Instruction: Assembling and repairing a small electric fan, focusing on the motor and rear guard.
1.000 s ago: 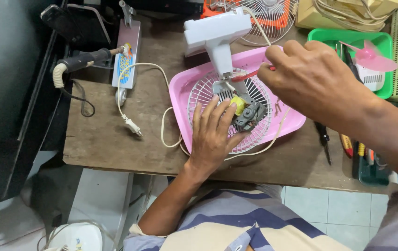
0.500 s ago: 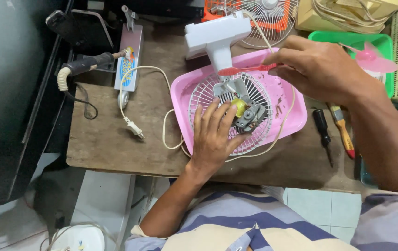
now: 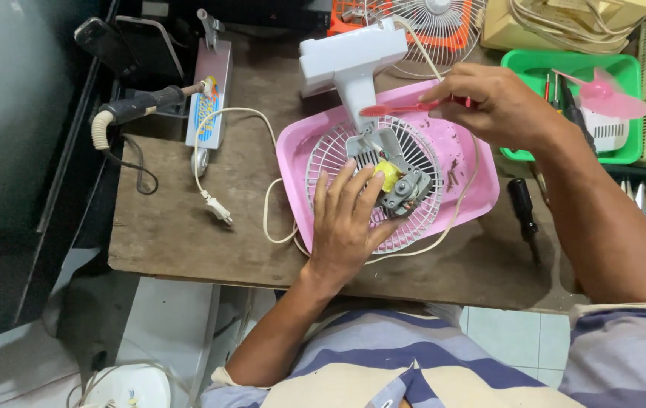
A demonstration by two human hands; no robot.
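Note:
A small dismantled fan lies in a pink tray (image 3: 481, 198) on a wooden bench. Its white wire guard (image 3: 326, 162) faces up, with the bare motor (image 3: 404, 187) and a yellow part in the middle. The fan's white stand (image 3: 351, 59) points away from me. My left hand (image 3: 347, 223) lies flat on the guard, its fingertips touching the motor. My right hand (image 3: 495, 103) hovers over the tray's far side and grips a red toothbrush (image 3: 402, 109) whose head points left, above the motor.
A white power cord with plug (image 3: 217, 205) trails left of the tray. A soldering iron (image 3: 138, 107) rests at the far left. A green tray (image 3: 625, 72) with a pink fan blade sits far right. A black-handled screwdriver (image 3: 523, 208) lies right of the pink tray.
My right hand has lifted and drawn back to the right with the red toothbrush, away from the motor. The left hand has stayed on the guard.

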